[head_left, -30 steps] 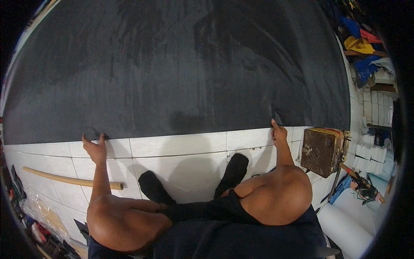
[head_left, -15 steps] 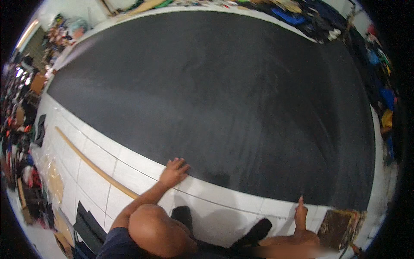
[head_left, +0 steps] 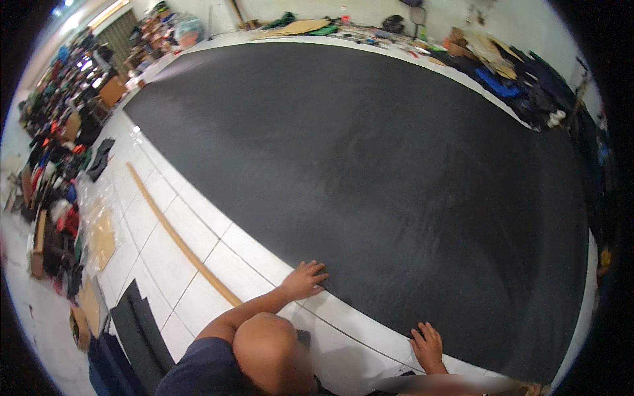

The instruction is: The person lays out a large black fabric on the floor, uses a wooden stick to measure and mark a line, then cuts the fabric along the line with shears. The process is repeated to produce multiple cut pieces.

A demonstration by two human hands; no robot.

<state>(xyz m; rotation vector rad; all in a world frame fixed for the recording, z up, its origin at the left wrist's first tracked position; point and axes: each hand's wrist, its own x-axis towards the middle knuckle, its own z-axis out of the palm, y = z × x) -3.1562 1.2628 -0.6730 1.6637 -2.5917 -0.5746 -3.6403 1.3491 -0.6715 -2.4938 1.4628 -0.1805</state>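
Two hands [head_left: 302, 282] [head_left: 429, 348], fingers [head_left: 315, 267] spread apart, black sheet [head_left: 370, 178] under them, along its near edge

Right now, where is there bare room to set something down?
White floor tiles show bare between the long tan tube and the broad black sheet. The sheet's middle is also bare, beyond the left hand and right hand. Crowded: the multicoloured mixed heap at left and the dark-and-blue fabric pile at far right.
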